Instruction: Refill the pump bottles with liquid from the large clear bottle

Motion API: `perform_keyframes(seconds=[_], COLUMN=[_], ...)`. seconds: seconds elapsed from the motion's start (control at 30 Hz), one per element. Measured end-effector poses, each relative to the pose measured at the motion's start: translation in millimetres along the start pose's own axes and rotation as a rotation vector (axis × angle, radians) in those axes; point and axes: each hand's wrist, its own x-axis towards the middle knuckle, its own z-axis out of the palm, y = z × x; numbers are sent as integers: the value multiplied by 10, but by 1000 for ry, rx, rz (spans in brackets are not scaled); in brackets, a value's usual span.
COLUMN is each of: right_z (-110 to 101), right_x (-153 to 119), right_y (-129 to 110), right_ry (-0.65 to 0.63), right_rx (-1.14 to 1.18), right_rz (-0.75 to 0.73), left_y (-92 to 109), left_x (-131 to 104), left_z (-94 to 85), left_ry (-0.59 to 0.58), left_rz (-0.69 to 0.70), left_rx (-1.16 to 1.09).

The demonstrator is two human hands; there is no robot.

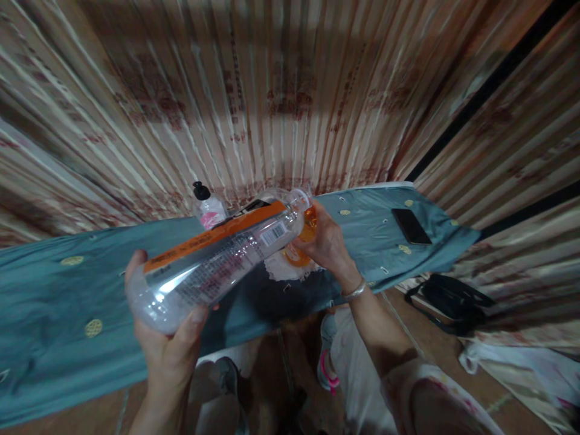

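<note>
left hand: the left hand [170, 338] is closed on the base end of the large clear bottle, thumb and fingers wrapped round it.
right hand: the right hand [325, 241] curls round an orange container [310, 226] just beside that bottle's neck; whether it also presses on the neck i cannot tell.
large clear bottle: the large clear bottle [212, 266] is held tilted above the worktop, base at the left hand, white-rimmed mouth towards the right hand. an orange band and a barcode show on its label; the small print is blurred.
wrist: a silver bracelet [354, 291] sits on the right wrist.
lace mat: a white lace mat [283, 270] lies below the orange container; contact is hard to see.
worktop: the worktop [362, 223] wears a teal cloth with yellow round motifs.
phone: 1 black phone [411, 226] lies flat near the right end.
pump bottle: a black-topped pump bottle [209, 210] with a pink label stands behind the large clear bottle.
floor: a black bag [453, 300] lies right of the worktop.
curtain: a pleated beige curtain [290, 84] with reddish print hangs behind.
</note>
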Motion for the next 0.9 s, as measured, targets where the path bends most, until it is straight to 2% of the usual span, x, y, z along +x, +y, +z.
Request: perform_keyframes(seconds=[0.9], right_z=[-4], right_x=[1], right_y=[29], right_ry=[-14], right_rx=[1], right_rz=[-10], left_y=[8], left_x=[16], left_z=[-3], left_ry=[-18], left_rz=[39], left_rx=[-90])
